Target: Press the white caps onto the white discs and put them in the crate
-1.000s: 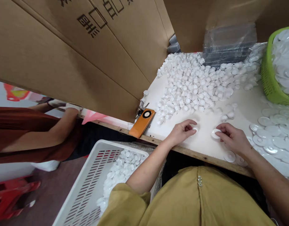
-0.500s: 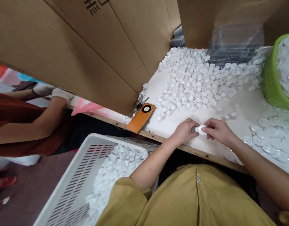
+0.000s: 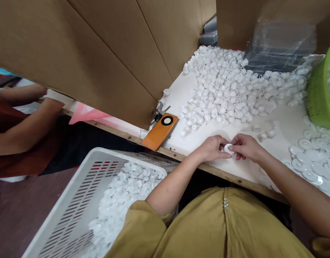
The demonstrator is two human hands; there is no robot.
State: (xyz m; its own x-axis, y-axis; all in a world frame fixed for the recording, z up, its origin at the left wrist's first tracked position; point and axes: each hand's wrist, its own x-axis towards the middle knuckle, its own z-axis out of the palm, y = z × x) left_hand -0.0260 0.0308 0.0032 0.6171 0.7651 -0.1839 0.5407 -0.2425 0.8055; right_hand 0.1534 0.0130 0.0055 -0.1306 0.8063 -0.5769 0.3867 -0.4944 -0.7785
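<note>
Left hand [image 3: 213, 147], right hand [image 3: 244, 147] — smooth white disc [image 3: 228, 149], pinched

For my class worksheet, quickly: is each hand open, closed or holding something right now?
Left hand: closed, at the white disc's edge.
Right hand: closed, pinching the same white disc.

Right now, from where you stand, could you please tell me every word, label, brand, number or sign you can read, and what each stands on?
None can be read.
Phone: any marking on it is too small to read.
Cardboard, crate and green basket: no lettering shows.
</note>
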